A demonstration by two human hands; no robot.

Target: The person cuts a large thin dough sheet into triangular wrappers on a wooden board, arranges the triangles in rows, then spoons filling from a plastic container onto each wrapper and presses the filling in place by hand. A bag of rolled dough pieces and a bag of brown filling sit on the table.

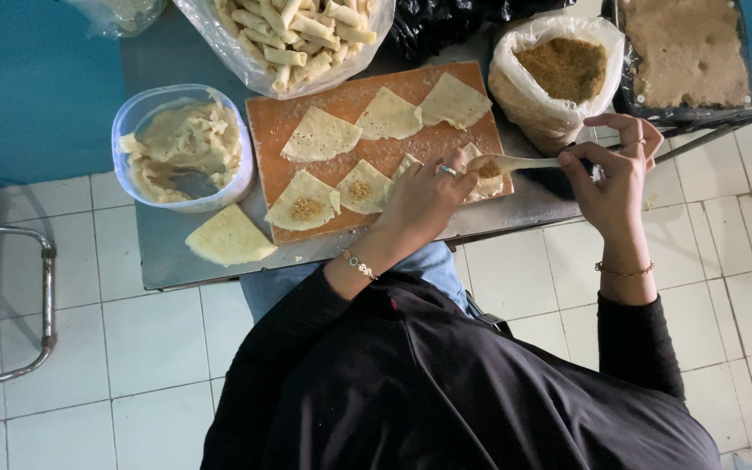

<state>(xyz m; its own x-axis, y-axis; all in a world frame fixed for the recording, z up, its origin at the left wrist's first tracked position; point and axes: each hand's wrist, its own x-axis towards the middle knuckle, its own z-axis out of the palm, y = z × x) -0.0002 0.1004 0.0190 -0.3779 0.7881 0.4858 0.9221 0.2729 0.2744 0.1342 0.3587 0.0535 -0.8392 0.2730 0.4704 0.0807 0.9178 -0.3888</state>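
Observation:
My left hand (pixel 426 198) rests on a triangular pastry wrapper (pixel 491 181) at the right end of a wooden board (pixel 376 148) and holds it down. My right hand (pixel 613 174) grips a pale spoon (pixel 520 162) whose bowl carries brown filling over that wrapper. Several other triangular wrappers lie on the board. Two of them, one (pixel 306 207) and the other (pixel 360 190), have a dab of filling in the middle; three at the far side are bare.
A plastic tub of stacked wrappers (pixel 184 144) stands left of the board, with a loose wrapper (pixel 230 237) before it. Behind are a bag of rolled pastries (pixel 298 35), a bag of brown filling (pixel 563 74) and a dark tray (pixel 685 48). A metal frame (pixel 45 296) stands on the tiled floor.

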